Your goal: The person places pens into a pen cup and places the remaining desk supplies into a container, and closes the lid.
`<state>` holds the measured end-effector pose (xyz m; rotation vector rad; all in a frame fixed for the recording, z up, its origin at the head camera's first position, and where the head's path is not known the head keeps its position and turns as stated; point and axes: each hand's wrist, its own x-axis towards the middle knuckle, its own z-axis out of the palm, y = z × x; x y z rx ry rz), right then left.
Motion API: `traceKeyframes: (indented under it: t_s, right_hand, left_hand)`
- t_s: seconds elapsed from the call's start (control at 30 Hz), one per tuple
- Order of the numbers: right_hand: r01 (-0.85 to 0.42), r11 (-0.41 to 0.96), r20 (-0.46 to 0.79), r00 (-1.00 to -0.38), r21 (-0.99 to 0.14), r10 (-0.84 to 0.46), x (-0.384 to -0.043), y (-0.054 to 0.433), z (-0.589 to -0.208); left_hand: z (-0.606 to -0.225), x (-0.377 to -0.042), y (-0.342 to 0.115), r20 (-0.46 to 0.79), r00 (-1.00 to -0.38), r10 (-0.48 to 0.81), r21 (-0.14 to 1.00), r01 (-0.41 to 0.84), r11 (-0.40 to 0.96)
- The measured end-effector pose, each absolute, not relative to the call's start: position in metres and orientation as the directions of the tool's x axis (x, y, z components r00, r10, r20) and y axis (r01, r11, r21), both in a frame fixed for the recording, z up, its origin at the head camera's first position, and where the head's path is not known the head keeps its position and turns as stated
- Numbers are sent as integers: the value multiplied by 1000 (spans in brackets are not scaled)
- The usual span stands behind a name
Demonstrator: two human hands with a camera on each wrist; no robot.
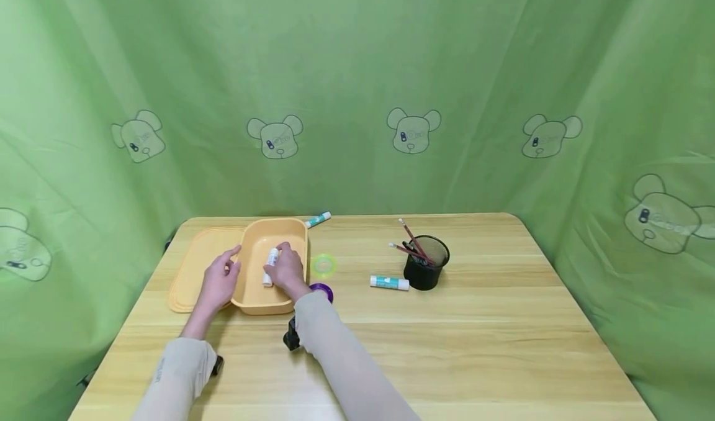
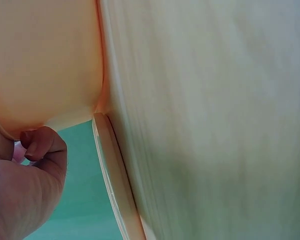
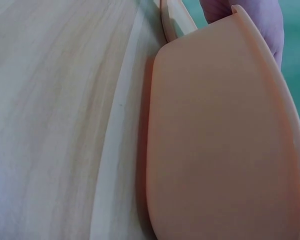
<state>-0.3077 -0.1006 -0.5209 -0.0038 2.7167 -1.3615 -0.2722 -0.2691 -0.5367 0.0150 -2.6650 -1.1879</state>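
An orange-yellow plastic box [image 1: 277, 223] stands without its lid at the left of the table. My right hand [image 1: 288, 268] reaches inside it and pinches a white glue stick [image 1: 270, 267], held at a slant over the box floor. At the box's left rim is my left hand [image 1: 220, 279], its fingers loosely bent and nothing seen in its grasp. The left wrist view shows that hand's bent fingers [image 2: 44, 147] close to the box rim; whether they press on it I cannot tell. The matching lid [image 1: 192, 272] lies flat to the left, partly behind the left hand.
A teal-labelled glue stick [image 1: 318, 220] lies behind the box, another [image 1: 389, 282] near a black mesh pen cup [image 1: 422, 275] holding pencils. Right of the box are a yellow-green tape roll [image 1: 324, 265] and a purple roll [image 1: 322, 291], half hidden by the right sleeve.
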Motion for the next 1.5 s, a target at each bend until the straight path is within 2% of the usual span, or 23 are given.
traceKeyframes:
  t_s: [0.47, 0.8, 1.0, 1.17, 1.3, 1.5]
  right_hand:
    - [11, 612, -66, -996, -791, -67, -305, -96, -519]
    - [-55, 579, -26, -991, -814, -130, -309, -94, -519]
    - [-80, 517, -5, -987, -852, -160, -312, -90, -508]
    - [-90, 397, 5, -978, -913, -209, -311, -77, -493]
    - [-91, 295, 14, -967, -951, -254, -310, -61, -483]
    - [-84, 235, 24, -968, -968, -248, -312, -27, -476]
  left_hand:
    - [-534, -272, -263, 187, -977, -99, 739, 74, 670]
    - [-535, -271, -262, 149, -984, -94, 759, 53, 649]
    - [-534, -273, -263, 153, -984, -90, 758, 59, 649]
    - [-534, -273, -263, 150, -985, -89, 757, 57, 651]
    - [-534, -273, -263, 157, -983, -93, 756, 59, 652]
    - [-533, -271, -262, 172, -981, -86, 750, 73, 657]
